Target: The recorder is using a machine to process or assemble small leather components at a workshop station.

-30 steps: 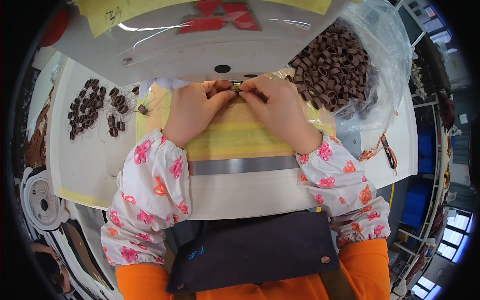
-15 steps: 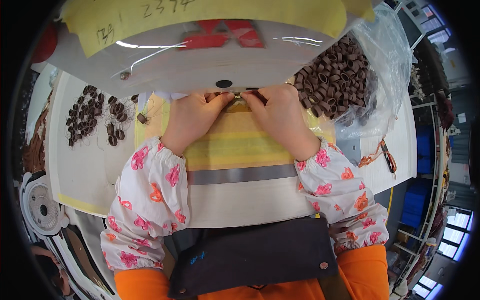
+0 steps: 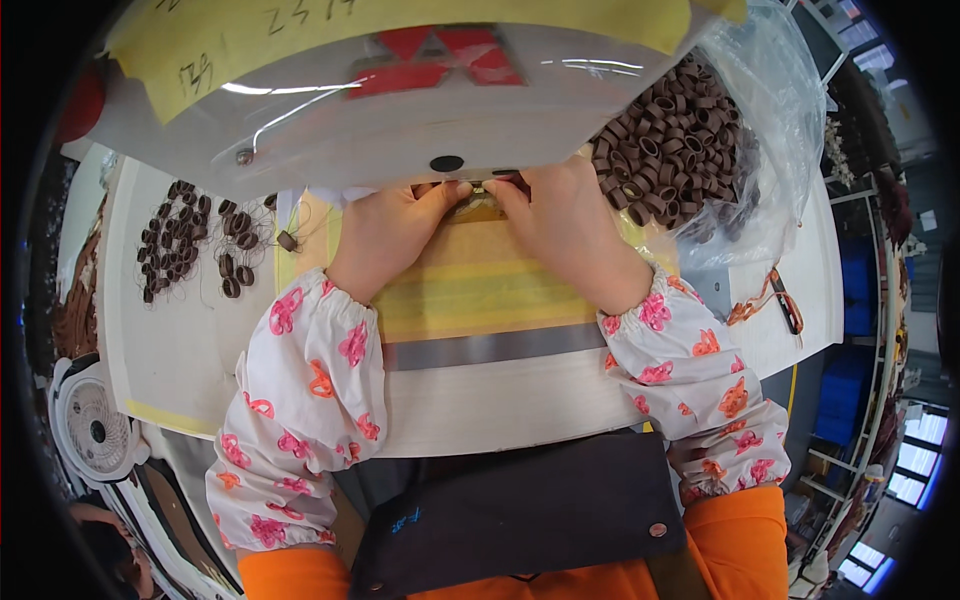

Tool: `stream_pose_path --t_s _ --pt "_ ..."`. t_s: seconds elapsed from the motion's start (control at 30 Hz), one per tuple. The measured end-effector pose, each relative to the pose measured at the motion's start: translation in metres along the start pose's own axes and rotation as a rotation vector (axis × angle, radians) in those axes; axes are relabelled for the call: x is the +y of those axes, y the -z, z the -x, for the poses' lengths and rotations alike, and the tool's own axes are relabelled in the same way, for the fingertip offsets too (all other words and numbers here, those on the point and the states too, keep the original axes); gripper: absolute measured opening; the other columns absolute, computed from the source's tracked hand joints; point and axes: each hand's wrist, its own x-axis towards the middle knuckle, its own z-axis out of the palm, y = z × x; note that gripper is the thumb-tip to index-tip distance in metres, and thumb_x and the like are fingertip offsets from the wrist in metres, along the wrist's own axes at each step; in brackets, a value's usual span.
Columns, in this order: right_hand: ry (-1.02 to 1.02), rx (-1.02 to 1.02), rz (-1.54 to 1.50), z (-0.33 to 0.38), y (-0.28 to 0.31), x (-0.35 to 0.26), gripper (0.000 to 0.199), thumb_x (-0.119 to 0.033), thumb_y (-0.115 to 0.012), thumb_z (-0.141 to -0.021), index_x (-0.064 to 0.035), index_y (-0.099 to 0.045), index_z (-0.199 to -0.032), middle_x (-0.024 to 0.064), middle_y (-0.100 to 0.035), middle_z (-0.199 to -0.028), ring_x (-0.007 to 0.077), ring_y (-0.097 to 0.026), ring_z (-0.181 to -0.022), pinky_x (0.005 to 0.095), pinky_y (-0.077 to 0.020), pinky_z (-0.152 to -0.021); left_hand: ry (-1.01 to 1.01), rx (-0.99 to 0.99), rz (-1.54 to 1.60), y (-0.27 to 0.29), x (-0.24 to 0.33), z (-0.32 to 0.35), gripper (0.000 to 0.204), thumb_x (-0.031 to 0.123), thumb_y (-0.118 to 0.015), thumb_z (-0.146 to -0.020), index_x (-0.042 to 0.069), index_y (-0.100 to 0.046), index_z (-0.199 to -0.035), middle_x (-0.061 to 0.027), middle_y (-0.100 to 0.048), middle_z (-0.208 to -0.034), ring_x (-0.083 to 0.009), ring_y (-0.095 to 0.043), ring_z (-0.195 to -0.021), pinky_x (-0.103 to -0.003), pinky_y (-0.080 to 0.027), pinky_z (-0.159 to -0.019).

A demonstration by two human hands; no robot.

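My left hand (image 3: pixel 388 236) and my right hand (image 3: pixel 572 228) meet almost tip to tip under the lower edge of a white sewing machine head (image 3: pixel 370 150). On each hand the thumb and forefinger are pinched together. What sits between them is mostly hidden by the fingers and the machine. To the right of my right hand lies a heap of brown rings (image 3: pixel 675 140) on a clear plastic bag (image 3: pixel 765 150). Further off to the left, smaller brown loops with loose threads (image 3: pixel 172 240) lie in clusters.
Yellow tape (image 3: pixel 480 285) and a grey metal strip (image 3: pixel 490 346) cover the table (image 3: pixel 490 405) before me. An orange-and-black thread snipper (image 3: pixel 786 302) with a cord lies at the right. A white fan (image 3: pixel 98 420) stands at lower left; shelving with blue bins (image 3: pixel 845 392) is at far right.
The whole view has shifted and tilted slightly. My right hand has moved a little up and under the machine's edge; my left hand stays nearly in place, both still pinched.
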Motion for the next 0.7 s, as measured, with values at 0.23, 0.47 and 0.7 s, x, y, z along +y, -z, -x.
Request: stream_pose_path --t_s 0.23,0.47,0.7 --pt "0.02 0.013 -0.01 -0.003 -0.005 0.005 0.013 -0.005 -0.061 -0.074 0.0015 -0.05 -0.076 0.0196 -0.057 -0.068 0.0378 -0.056 -0.064 0.0438 -0.0447 -0.055 0.144 -0.092 -0.001 0.006 0.001 -0.002 0.025 0.03 -0.062 -0.081 0.005 -0.062 -0.076 -0.0033 -0.053 -0.056 -0.0136 -0.047 -0.049 -0.028 -0.037 -0.048" --pt "-0.046 -0.035 0.0 -0.001 -0.004 0.003 0.013 -0.005 -0.062 -0.074 0.0006 -0.05 -0.076 0.0188 -0.057 -0.068 0.0365 -0.057 -0.066 0.0427 -0.0451 -0.056 0.028 0.019 0.074 -0.001 -0.005 -0.001 0.039 0.041 -0.065 -0.078 0.003 -0.062 -0.068 0.0014 -0.05 -0.05 -0.0054 -0.041 -0.047 -0.024 -0.033 -0.045" --pt "-0.074 -0.009 -0.073 0.002 -0.005 0.005 0.014 -0.005 -0.062 -0.073 0.0007 -0.05 -0.076 0.0183 -0.057 -0.069 0.0362 -0.057 -0.068 0.0426 -0.0456 -0.058 0.145 -0.016 0.068 0.0 0.004 0.001 0.027 0.031 -0.064 -0.079 0.003 -0.063 -0.077 0.0006 -0.055 -0.056 -0.0064 -0.047 -0.051 -0.024 -0.037 -0.05"
